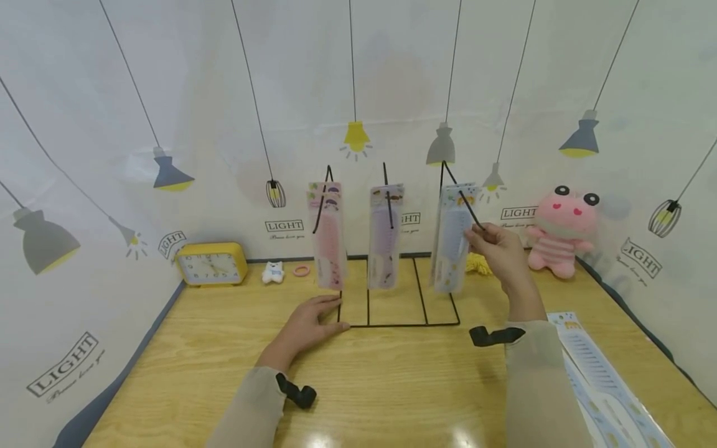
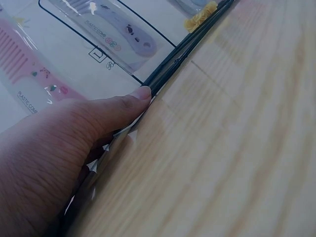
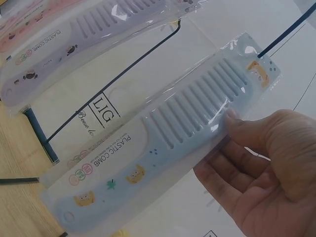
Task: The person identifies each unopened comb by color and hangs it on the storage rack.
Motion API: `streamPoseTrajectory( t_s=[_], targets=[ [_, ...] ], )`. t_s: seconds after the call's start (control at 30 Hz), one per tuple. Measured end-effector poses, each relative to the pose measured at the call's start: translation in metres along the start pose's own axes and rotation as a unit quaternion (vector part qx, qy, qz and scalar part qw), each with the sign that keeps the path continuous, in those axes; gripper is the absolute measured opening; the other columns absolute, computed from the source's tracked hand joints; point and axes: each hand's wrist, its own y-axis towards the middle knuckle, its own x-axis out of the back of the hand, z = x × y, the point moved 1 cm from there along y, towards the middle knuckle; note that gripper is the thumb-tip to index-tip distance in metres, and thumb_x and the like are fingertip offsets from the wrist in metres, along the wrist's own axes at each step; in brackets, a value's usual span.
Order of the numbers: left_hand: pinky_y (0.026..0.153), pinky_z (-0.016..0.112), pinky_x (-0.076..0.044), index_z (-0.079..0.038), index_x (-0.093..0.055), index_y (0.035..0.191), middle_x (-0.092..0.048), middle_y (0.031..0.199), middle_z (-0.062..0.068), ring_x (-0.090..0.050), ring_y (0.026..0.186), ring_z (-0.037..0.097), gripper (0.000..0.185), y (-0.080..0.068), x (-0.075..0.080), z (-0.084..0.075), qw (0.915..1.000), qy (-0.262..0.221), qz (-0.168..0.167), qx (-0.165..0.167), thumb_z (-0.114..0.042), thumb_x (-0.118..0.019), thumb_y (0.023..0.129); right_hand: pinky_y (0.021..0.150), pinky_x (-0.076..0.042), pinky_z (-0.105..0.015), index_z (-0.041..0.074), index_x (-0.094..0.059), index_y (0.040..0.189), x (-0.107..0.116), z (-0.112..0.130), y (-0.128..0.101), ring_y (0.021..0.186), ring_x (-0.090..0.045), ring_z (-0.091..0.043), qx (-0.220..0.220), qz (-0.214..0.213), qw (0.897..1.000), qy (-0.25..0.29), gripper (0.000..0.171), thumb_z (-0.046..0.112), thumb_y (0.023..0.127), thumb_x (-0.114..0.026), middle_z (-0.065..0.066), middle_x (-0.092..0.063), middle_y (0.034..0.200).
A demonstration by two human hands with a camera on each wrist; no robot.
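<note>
right wrist view only: blue comb (image 3: 163, 143) pack reads "plastic comb", right hand (image 3: 266, 173) pinching it. left hand (image 1: 310, 323) spread flat on rack base (image 1: 400, 324), frame centre.

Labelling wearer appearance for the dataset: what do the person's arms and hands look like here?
Both hands are bare: left hand, right hand. No gloves, rings or watch visible. Each forearm wears a long beige sleeve ending at the wrist. A small black device sits by the left cuff, and a second black mount by the right cuff.
</note>
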Motion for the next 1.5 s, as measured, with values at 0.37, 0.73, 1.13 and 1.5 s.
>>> streamPoseTrajectory(
  t_s=[0.37,0.73,1.13,1.5],
  targets=[
    [0.116,0.050,-0.033,-0.020,-0.058,0.145,-0.050,0.151,0.002,-0.042,0.140,0.030,0.068,-0.001,-0.003,-0.001,1.0000,-0.006,0.004,0.000,-0.056,-0.072,0.088,0.085,-0.056,-0.019,-0.007,-0.054,0.140,0.004,-0.006,-0.001,0.096,-0.064,0.000,0.006,0.003,1.000,-0.007,0.054,0.031,0.102,-0.061,-0.025,-0.057,0.135],
    [0.116,0.050,-0.034,-0.020,-0.058,0.144,-0.050,0.151,0.001,-0.043,0.140,0.029,0.069,0.001,-0.005,0.000,1.0000,-0.002,0.004,-0.006,-0.057,-0.071,0.088,0.088,-0.056,-0.022,-0.006,-0.059,0.134,0.009,-0.008,-0.004,0.100,-0.067,-0.007,0.016,0.001,1.000,-0.015,0.049,0.030,0.102,-0.062,-0.020,-0.065,0.126],
    [0.116,0.051,-0.033,-0.020,-0.058,0.144,-0.050,0.150,0.002,-0.043,0.140,0.030,0.069,-0.002,-0.006,0.001,1.0000,-0.005,0.001,-0.006,-0.057,-0.072,0.088,0.087,-0.056,-0.019,-0.002,-0.067,0.120,0.026,0.012,-0.011,0.093,-0.071,-0.011,0.041,-0.097,0.990,0.094,0.041,0.030,0.094,-0.072,-0.001,-0.074,0.103],
    [0.116,0.047,-0.034,-0.022,-0.057,0.145,-0.050,0.151,0.000,-0.043,0.140,0.027,0.070,0.001,-0.001,0.002,1.0000,0.007,0.002,-0.003,-0.059,-0.071,0.087,0.080,-0.049,-0.012,0.006,-0.071,0.122,0.073,-0.014,-0.046,0.095,-0.063,-0.002,0.011,-0.013,0.989,-0.146,0.048,0.046,0.096,-0.066,0.009,-0.074,0.103]
  ],
)
